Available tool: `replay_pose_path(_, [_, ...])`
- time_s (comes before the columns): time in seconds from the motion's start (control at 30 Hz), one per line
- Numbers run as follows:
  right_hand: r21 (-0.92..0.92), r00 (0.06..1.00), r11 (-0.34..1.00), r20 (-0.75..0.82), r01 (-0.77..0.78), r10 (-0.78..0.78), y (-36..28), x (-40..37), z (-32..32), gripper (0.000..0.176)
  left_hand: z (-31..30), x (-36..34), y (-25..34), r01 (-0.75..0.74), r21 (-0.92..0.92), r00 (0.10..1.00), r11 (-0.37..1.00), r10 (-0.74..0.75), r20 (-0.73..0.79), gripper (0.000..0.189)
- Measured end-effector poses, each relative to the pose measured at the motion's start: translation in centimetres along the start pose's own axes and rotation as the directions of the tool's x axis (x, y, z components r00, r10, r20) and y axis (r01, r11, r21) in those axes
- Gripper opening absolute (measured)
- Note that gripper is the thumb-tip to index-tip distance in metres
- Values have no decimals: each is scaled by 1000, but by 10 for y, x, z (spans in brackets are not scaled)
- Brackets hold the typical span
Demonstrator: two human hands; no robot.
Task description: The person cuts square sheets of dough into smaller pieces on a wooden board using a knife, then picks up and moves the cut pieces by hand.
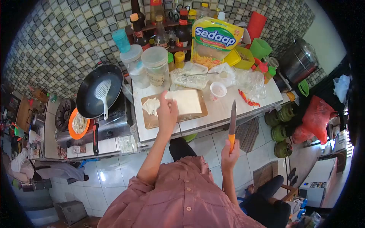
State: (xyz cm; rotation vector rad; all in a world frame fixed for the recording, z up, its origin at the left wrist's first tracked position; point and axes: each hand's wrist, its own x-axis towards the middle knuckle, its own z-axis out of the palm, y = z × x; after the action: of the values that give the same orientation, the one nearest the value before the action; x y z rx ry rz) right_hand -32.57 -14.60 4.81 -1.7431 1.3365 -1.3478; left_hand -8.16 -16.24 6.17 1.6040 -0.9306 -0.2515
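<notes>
While the right hand (230, 151) gripped the knife (232, 116) upright, we found the left hand (167, 113) open over the white block (189, 100); lowering the blade seemed next.

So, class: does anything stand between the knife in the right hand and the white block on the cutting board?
Nothing visible does. Only bare counter lies between the knife in the right hand and the white block. The left hand is at the block's far end, away from the knife.
</notes>
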Motion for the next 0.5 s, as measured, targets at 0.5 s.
replay_pose_path(0.5, [13, 939, 985, 303, -174, 162, 4, -3, 41, 14, 13, -18, -31, -230, 296, 959, 927, 164, 231, 37])
